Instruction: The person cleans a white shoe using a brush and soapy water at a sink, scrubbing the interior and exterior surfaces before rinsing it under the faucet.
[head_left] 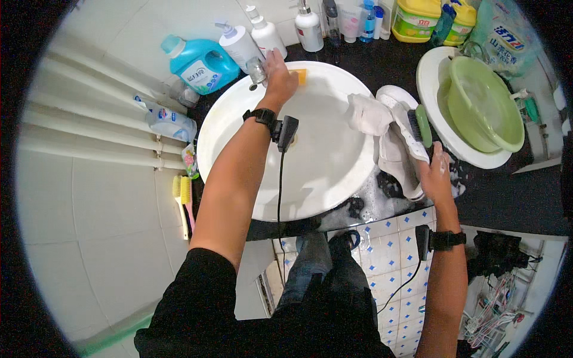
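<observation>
My left hand [279,80] reaches over the back of the white washbasin [239,161], its fingers around the metal faucet [256,71]. Just beside that hand, a yellow block [302,76] lies at the basin's back rim. On the right, my right hand [439,176], with some suds on it, grips the edge of a white shoe [397,152] resting on the wet counter. A green-handled brush with dark bristles [423,126] lies against the shoe, just above my fingers. White cloth-like material [367,113] hangs over the basin's right rim beside the shoe.
Right of the shoe, a green plastic basin [486,107] sits in a white one [427,83]. Bottles, including a blue detergent jug [203,65], line the wall behind the washbasin. Suds [352,206] cover the black counter's front edge. Two yellow-bristled brushes [181,191] hang at left.
</observation>
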### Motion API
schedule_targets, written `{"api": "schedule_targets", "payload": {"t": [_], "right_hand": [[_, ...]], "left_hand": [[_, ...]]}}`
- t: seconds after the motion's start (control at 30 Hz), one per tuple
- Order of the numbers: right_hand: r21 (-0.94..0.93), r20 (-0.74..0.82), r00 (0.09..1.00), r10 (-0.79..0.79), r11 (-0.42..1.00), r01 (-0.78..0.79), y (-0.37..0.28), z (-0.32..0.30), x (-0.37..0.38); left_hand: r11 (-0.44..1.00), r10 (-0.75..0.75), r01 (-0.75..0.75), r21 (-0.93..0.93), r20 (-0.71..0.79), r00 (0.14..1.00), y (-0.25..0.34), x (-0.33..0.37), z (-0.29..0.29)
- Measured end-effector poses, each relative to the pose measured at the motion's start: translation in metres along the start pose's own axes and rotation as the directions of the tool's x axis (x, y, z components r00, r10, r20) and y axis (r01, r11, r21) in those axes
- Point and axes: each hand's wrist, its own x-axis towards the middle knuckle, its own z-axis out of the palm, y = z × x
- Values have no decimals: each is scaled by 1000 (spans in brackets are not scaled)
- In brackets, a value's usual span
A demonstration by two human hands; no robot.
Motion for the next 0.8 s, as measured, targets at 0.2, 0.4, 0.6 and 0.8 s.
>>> {"api": "schedule_targets", "payload": {"t": [0.2, 0.4, 0.6, 0.8], "right_hand": [[6, -14, 997, 70, 998, -70, 13, 7, -2], [-49, -15, 1000, -5, 999, 5, 9, 8, -4], [-65, -71, 988, -134, 989, 129, 26, 15, -8], [27, 162, 969, 185, 981, -192, 5, 0, 2]], "left_hand": [[962, -216, 195, -193, -95, 972, 11, 24, 4], [994, -105, 96, -52, -221, 970, 25, -18, 13], [643, -541, 373, -669, -53, 839, 38, -98, -12], [597, -559, 445, -667, 53, 828, -5, -104, -26]]}}
